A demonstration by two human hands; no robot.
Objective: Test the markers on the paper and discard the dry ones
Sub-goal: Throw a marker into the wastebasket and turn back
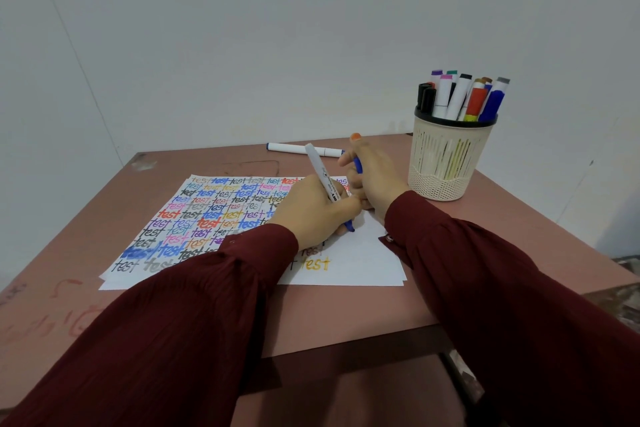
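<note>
Near the middle of the frame the person's left hand (311, 210) grips a white-barrelled marker (320, 172), fingers curled round its lower part. The barrel leans up and to the left, and the blue tip touches the paper (363, 263) just below the hand. The right hand (375, 180) sits just right of it, the two hands touching or nearly so. Its fingers are closed round a blue cap (358, 166) and its thumb, with an orange-painted nail, points upward. The paper is a small stack of white sheets lying flat on the pinkish-brown counter (346, 315). Its left and upper parts are covered with the word "test" in many colours, and a yellow "test" stands at the lower centre. The right part is bare white. Dark red sleeves (207, 322) reach in from the lower left and lower right and cover part of the writing. Behind the hands, toward the upper centre, a loose marker (298, 149) lies on its side on the counter, white with a dark blue end. At the right, a cream mesh holder (446, 156) with a black rim stands upright on the counter, apart from the paper. It holds a bundle of markers (460, 97) with caps in black, pink, purple, green, red, blue and grey. A plain pale wall (277, 28) fills the upper frame.
</note>
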